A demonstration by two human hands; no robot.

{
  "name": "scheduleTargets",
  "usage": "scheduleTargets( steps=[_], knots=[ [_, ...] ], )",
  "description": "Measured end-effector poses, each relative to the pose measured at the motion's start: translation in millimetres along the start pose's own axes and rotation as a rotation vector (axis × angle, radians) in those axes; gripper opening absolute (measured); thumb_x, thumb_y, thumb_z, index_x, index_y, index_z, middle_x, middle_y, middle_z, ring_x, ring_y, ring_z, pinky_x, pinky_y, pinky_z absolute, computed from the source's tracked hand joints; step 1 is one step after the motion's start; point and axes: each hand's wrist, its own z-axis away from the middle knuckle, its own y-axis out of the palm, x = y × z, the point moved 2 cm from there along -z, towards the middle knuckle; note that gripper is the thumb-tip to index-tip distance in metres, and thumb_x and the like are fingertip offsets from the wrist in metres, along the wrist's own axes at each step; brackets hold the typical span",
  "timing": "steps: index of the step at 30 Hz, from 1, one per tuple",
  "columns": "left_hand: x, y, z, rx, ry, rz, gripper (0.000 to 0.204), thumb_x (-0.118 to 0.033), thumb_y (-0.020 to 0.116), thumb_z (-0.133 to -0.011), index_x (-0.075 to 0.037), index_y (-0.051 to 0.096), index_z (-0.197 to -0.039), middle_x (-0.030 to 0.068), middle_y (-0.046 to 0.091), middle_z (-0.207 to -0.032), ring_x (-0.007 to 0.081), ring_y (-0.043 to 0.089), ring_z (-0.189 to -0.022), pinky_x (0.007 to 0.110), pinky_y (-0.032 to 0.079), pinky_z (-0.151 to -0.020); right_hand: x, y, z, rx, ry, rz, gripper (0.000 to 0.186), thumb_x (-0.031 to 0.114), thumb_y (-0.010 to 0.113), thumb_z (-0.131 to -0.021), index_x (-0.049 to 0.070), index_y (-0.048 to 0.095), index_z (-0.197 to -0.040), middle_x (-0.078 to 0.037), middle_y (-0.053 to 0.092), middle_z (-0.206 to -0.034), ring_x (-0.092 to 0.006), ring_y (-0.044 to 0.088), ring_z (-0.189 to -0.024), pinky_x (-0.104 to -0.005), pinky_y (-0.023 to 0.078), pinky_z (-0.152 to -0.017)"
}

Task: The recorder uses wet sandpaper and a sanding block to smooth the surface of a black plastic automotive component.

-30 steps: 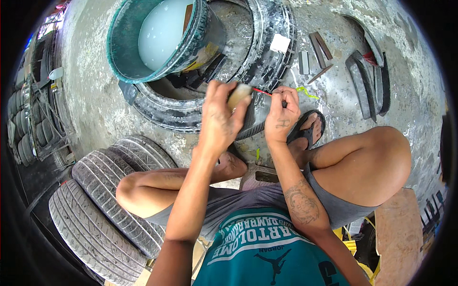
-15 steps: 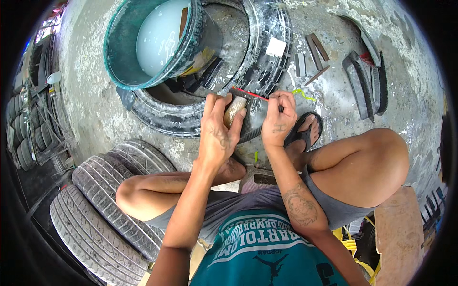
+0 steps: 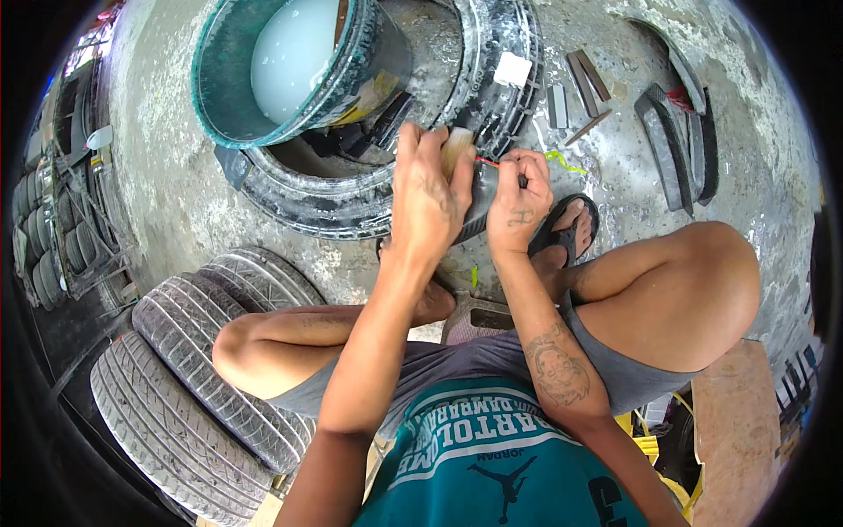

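My left hand is closed round a tan, pale-ended block above the near side of a wet black tire. Close on its right, my right hand is a fist round a thin red rod with a dark handle. Only a short length of the red rod shows between the hands; its far end is hidden by the block and my left fingers. A dark rubber strip lies under and between my hands, mostly covered by them.
A teal bucket of cloudy water stands inside the tire ring. A white square piece rests on the tire. Dark flat bars and curved black rubber strips lie to the right. Stacked tires stand at lower left.
My left hand has moved up and to the right with the tan block, nearer my right hand. Less of the red rod shows now. My right hand has shifted slightly up.
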Motion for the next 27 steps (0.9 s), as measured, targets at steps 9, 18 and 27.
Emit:
scheduleTargets(
  steps=[9, 18, 27],
  knots=[
    [-2, -1, -2, 0.026, 0.022, -0.052, 0.029, -0.005, 0.078, -0.091, 0.011, 0.068, -0.113, 0.0223, 0.061, -0.1, 0.0393, 0.066, -0.09, 0.043, 0.054, -0.083, -6, 0, 1, -0.012, -0.04, 0.022, 0.015, 0.007, 0.069, -0.084, 0.001, 0.059, -0.074, -0.009, 0.068, -0.088, -0.0288, 0.063, -0.087, -0.0407, 0.048, -0.083],
    [15, -15, 0, -0.043, -0.189, 0.019, 0.031, -0.013, 0.081, -0.093, 0.01, 0.071, -0.112, 0.0199, 0.063, -0.1, 0.0318, 0.065, -0.087, 0.04, 0.052, -0.08, -5, 2, 3, -0.02, -0.027, -0.034, 0.019, 0.005, 0.065, -0.087, 0.001, 0.057, -0.071, -0.008, 0.067, -0.087, -0.0276, 0.06, -0.086, -0.04, 0.048, -0.082],
    [-3, -5, 7, 0.033, -0.013, -0.022, 0.031, -0.007, 0.08, -0.091, 0.011, 0.069, -0.114, 0.0195, 0.058, -0.097, 0.0323, 0.061, -0.081, 0.041, 0.051, -0.074, -11, -1, 3, -0.024, -0.032, 0.009, 0.017, 0.004, 0.066, -0.087, 0.0, 0.058, -0.072, -0.01, 0.069, -0.089, -0.0289, 0.062, -0.087, -0.0402, 0.048, -0.082]
  ],
)
